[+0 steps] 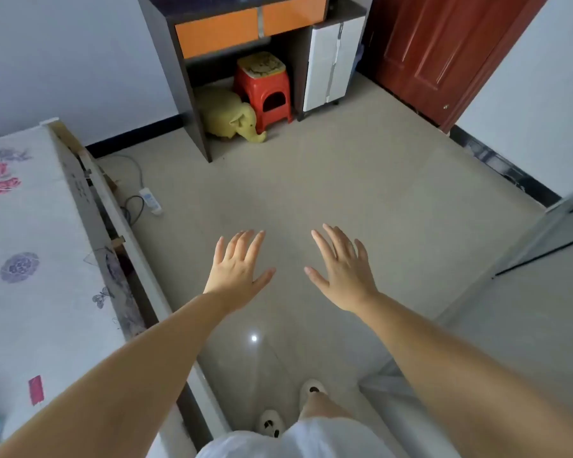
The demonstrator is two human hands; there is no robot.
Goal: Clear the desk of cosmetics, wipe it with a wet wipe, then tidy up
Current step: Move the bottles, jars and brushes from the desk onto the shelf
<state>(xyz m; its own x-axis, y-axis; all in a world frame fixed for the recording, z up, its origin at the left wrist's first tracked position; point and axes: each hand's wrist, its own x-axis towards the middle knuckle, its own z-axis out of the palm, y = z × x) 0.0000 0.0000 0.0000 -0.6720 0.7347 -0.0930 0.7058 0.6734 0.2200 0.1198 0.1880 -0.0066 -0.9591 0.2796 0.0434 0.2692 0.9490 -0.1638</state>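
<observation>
My left hand (pixel 237 266) and my right hand (pixel 343 271) are stretched out in front of me over the floor, palms down, fingers spread, holding nothing. The desk (pixel 232 31) stands at the far wall, dark-framed with orange drawer fronts; only its front and underside show. Its top is out of view, and no cosmetics or wet wipes can be seen.
A bed (pixel 30 246) with a floral cover runs along the left. A power strip (pixel 151 200) with cables lies on the floor beside it. Under the desk stand a red stool (pixel 265 87) and a yellow elephant stool (pixel 229 114). A white cabinet (pixel 331 61) and a red-brown door (pixel 437 51) are at the right.
</observation>
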